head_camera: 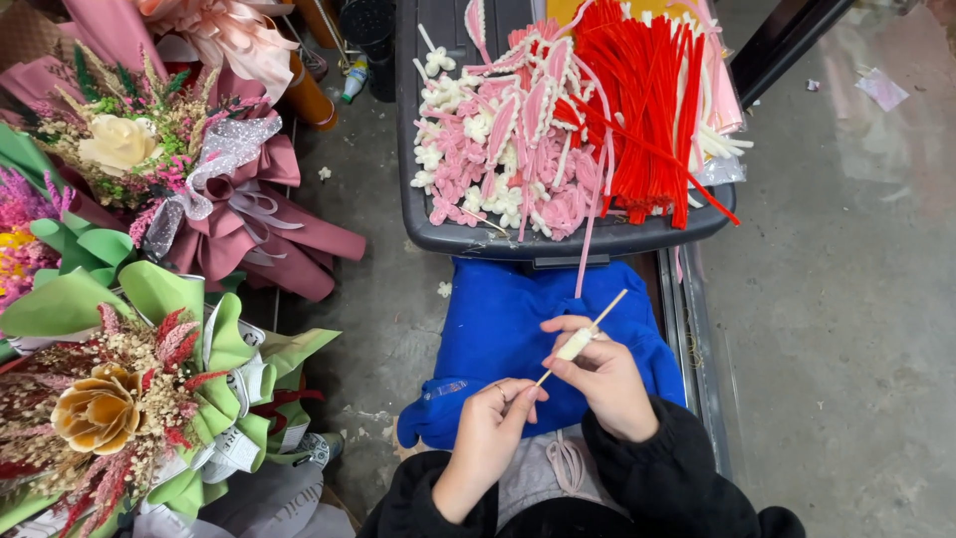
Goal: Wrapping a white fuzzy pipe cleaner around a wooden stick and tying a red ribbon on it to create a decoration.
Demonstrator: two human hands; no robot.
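My right hand (603,383) grips a thin wooden stick (609,307) with a white fuzzy wrap (576,345) around its middle, held above a blue cloth (498,319) on my lap. My left hand (490,428) pinches the stick's lower end between thumb and fingers. A pink loop of cord (566,463) lies on my grey lap below the hands. Both sleeves are black.
A dark grey tray (468,237) ahead holds red pipe cleaners (647,110) and pink and white fuzzy pieces (498,149). Wrapped flower bouquets, one in pink paper (199,159) and one in green paper (129,399), crowd the left. Concrete floor (836,299) lies to the right.
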